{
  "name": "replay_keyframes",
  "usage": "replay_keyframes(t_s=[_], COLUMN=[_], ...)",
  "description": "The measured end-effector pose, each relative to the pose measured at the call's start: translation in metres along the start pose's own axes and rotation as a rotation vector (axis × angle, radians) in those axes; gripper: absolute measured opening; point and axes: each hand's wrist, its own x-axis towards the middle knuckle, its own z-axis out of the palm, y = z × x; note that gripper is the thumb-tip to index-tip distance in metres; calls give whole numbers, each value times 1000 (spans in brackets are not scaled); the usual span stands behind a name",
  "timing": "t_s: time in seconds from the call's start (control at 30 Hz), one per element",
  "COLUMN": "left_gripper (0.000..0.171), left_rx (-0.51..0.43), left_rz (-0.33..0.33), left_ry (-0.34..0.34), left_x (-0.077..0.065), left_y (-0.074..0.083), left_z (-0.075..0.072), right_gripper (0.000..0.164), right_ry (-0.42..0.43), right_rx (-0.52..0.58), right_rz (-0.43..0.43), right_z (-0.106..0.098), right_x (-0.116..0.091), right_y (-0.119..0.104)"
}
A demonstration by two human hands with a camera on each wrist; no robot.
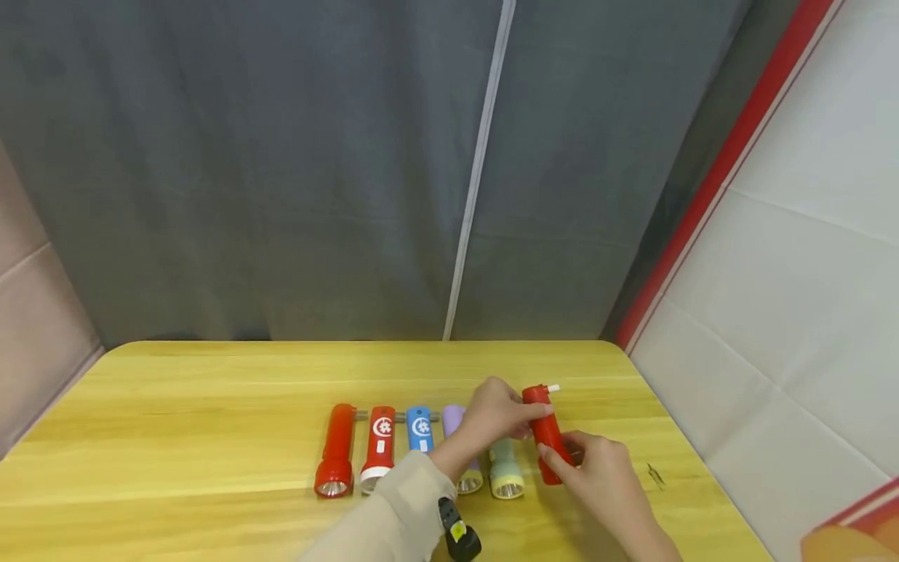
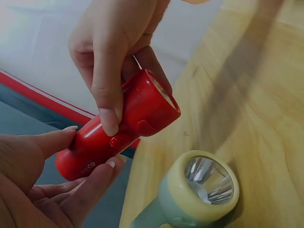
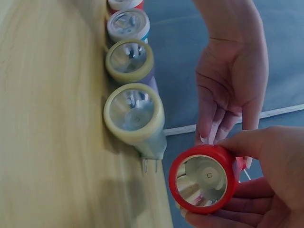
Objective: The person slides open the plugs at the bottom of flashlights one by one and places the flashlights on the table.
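Note:
A red flashlight (image 1: 545,432) is held up over the right part of the table by both hands. My left hand (image 1: 494,410) pinches its tail end between thumb and fingers. Near the lamp end, my right hand (image 1: 597,467) grips the body, its thumb lying along the side close to the switch (image 2: 120,140). A small white piece (image 1: 554,388) juts out from the tail. In the right wrist view the round reflector (image 3: 202,180) faces the camera. A pale green flashlight (image 1: 506,468) with a cream rim lies beside the held one.
Left of the green flashlight lie a purple flashlight (image 1: 453,417), a blue one (image 1: 420,429), a red and white one (image 1: 382,437) and a plain red one (image 1: 340,441) in a row. Metal prongs (image 3: 151,165) protrude from the green one. A dark mark (image 1: 655,476) shows on the wooden table (image 1: 175,453).

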Motion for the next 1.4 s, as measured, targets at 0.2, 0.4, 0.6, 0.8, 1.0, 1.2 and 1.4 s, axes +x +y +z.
replay_keyframes(t_s=[0.2, 0.4, 0.6, 0.8, 1.0, 1.2, 1.4], left_gripper=[36, 32, 29, 29, 28, 27, 27], left_rx=[125, 250, 388, 527, 590, 625, 676], left_rz=[-34, 4, 20, -29, -59, -102, -60], left_ry=[16, 18, 5, 9, 14, 15, 49], left_x=[11, 19, 23, 26, 28, 29, 29], left_y=[1, 1, 3, 3, 0, -1, -2], left_z=[10, 19, 30, 34, 31, 32, 33], right_gripper=[23, 19, 23, 28, 27, 31, 43], right_ry=[-12, -34, -48, -61, -86, -88, -105], right_rx=[-14, -20, -28, -71, -89, -122, -140], right_rz=[36, 65, 84, 89, 86, 76, 77], right_z=[5, 14, 22, 28, 31, 34, 37], right_x=[5, 10, 12, 12, 11, 9, 10], right_y=[6, 12, 18, 19, 17, 15, 12])
